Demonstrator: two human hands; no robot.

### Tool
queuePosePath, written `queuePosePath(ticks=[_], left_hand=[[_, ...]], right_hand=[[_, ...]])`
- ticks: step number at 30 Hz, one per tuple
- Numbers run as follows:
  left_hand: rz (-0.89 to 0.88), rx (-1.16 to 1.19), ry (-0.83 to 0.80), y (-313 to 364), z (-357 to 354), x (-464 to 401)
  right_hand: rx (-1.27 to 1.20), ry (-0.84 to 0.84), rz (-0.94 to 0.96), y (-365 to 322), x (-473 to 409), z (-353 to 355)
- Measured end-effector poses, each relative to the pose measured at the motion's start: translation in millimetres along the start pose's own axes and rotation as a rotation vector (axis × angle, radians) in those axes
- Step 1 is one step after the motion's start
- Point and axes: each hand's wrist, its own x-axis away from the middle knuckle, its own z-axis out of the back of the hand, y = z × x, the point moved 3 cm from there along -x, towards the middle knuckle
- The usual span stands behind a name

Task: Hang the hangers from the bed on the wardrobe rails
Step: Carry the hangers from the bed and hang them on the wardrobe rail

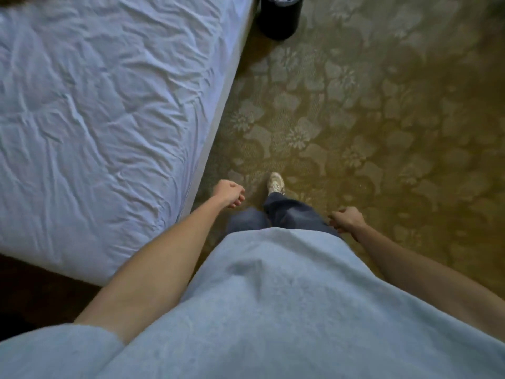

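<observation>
Looking straight down beside a bed. Spread ahead of and to the right of both hands, a gold carpet (382, 119) patterned with pale flowers. Left of the left hand, a bed (95, 110) under a wrinkled white sheet, its corner just beside that hand's forearm. No hangers visible on the part of the bed within view; no wardrobe rails in sight either. Below and between the hands, a light grey shirt (273, 310), with dark blue trousers (287, 214) showing beyond its hem. Well ahead of the hands, by the far end of the bed, a dark round bin (280, 17) standing on the carpet. Left hand (228, 192) hanging at the bed's edge, fingers loosely curled, holding nothing. Right hand (347, 218) at the other side of the trousers, fingers likewise loosely curled and empty. Hands well apart, one to each side of the body. Between them and slightly ahead, a pale shoe (276, 183) planted on the carpet.
</observation>
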Motion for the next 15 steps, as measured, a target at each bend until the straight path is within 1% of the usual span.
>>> queuePosePath(ticks=[4, 9, 12, 15], left_hand=[[0.109, 0.020, 0.023, 14.6, 35.3, -15.2], [0.210, 0.020, 0.051, 30.4, 82.2, -40.9], [0.248, 0.036, 0.037, 49.3, 110.1, -68.6], [0.279, 0.091, 0.054, 85.0, 139.4, -103.6]], right_hand=[[0.037, -0.011, 0.188, -141.4, -28.4, 34.3], [0.075, -0.032, 0.416, -319.0, -53.4, 56.5], [0.111, -0.055, 0.489, -408.5, -70.2, 65.1], [0.167, -0.069, 0.494, -482.6, -96.7, 78.6]])
